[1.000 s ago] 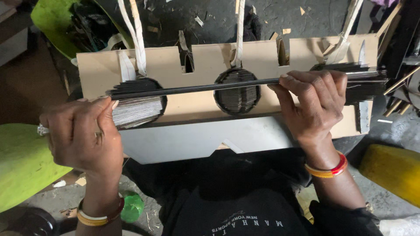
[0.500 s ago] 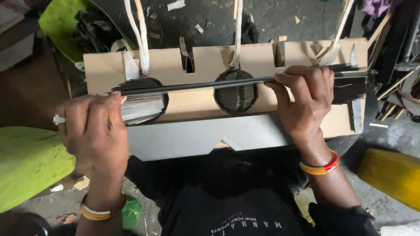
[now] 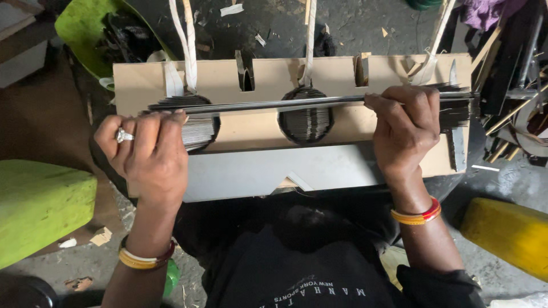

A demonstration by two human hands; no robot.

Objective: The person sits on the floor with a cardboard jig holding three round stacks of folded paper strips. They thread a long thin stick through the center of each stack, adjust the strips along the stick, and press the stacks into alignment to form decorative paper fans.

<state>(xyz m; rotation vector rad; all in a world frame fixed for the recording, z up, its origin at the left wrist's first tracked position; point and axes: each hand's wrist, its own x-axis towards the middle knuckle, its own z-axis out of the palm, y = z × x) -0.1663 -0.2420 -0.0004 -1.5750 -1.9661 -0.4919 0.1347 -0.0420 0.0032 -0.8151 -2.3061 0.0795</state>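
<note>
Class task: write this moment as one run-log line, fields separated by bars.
left hand: grips left end of dark thin strips | right hand: grips right end | strips: level across cardboard jig | white straps: hanging above

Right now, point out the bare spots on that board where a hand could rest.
Free: the grey panel between left hand and right hand, and tan board between the round holes. Crowded: the rod bundle along the top, straps above.
</note>
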